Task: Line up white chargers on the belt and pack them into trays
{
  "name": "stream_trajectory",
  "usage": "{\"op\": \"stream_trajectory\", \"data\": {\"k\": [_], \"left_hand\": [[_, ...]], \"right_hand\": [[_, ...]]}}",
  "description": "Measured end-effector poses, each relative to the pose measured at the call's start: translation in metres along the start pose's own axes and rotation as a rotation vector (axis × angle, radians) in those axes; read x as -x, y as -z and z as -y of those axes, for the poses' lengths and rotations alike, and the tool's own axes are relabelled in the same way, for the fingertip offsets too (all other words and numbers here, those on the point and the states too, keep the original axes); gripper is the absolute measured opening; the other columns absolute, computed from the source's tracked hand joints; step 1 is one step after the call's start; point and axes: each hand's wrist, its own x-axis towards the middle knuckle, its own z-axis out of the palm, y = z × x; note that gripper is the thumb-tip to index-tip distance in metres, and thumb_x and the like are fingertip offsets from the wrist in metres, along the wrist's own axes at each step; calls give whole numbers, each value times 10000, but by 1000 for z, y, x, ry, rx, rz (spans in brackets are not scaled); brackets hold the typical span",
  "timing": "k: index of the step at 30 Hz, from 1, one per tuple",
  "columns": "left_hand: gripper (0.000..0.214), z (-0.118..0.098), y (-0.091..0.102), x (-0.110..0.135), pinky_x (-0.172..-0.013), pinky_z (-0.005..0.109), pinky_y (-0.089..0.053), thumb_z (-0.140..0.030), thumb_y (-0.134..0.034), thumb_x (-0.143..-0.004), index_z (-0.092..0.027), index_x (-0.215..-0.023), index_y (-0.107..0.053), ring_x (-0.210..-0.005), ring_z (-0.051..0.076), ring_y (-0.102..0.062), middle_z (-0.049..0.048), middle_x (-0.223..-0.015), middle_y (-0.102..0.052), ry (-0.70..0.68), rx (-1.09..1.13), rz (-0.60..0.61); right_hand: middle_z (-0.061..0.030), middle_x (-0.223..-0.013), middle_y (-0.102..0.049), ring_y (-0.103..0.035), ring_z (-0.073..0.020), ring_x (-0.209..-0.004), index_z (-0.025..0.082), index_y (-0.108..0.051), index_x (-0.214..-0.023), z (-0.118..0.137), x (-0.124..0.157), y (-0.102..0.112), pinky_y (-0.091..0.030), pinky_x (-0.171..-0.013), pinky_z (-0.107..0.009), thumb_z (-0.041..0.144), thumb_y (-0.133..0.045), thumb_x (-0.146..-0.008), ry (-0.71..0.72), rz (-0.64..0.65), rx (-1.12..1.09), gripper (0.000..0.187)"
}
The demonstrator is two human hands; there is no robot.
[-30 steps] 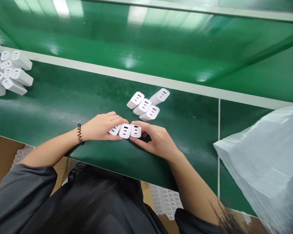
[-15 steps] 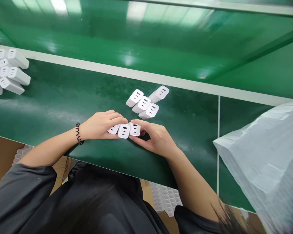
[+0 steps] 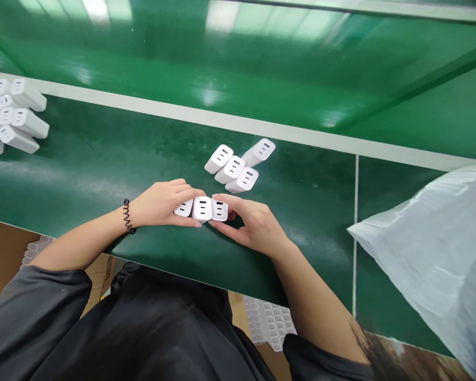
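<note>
Three white USB chargers stand side by side between my hands near the table's front edge, their port faces turned up. My left hand (image 3: 164,203) is closed around the left charger (image 3: 183,208), its fingertips reaching the middle charger (image 3: 202,209). From the other side, my right hand (image 3: 249,219) grips the right charger (image 3: 219,210) between thumb and fingers. Just beyond them, several more chargers (image 3: 234,168) lie on the green table (image 3: 143,148), three in a slanted row and one apart behind. The chargers' lower parts are hidden.
Many white chargers (image 3: 24,124) are grouped at the far left. A translucent white plastic sheet (image 3: 432,248) drapes over the right side. A pale ledge (image 3: 206,114) runs along the back. Clear compartment trays (image 3: 272,323) sit below the front edge.
The middle charger has shifted slightly up and now sits more in line with the two beside it. Both hands stay nearly in place.
</note>
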Motion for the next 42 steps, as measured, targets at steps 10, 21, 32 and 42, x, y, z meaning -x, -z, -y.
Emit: {"op": "stream_trajectory", "data": {"k": [10,21,32,42], "left_hand": [[511,2,16,-3,-845,312,-494,-525,-642,-894,-192,-1275,-570,-989,206,-624,87,-1170,-689,59,325,78],[498,0,31,-4,-947,332,-501,-384,-709,-854,-215,-1303,-577,-1073,214,-644,94,-1254,-670,11,548,57],[417,4,33,-3,-984,363,-483,-361,-701,-874,-231,-1259,-607,-1130,219,-607,95,-1224,-671,-62,479,-8],[403,10,27,0,-910,377,-502,-422,-610,-917,-205,-1256,-605,-1052,236,-581,96,-1227,-655,93,144,77]], "right_hand": [[-6,-765,-708,-647,-151,-583,204,-527,-1248,-1,1,3,-506,-566,-264,347,-596,-951,-26,19,62,337],[-20,-807,-723,-644,-148,-582,192,-518,-1250,-2,1,3,-500,-556,-258,318,-606,-948,7,2,59,339],[13,-733,-679,-637,-148,-586,211,-526,-1259,-3,3,1,-508,-568,-259,346,-614,-939,-41,23,36,358],[28,-708,-654,-624,-141,-584,213,-519,-1262,-1,1,1,-505,-587,-259,427,-606,-948,-30,21,17,389]]}}
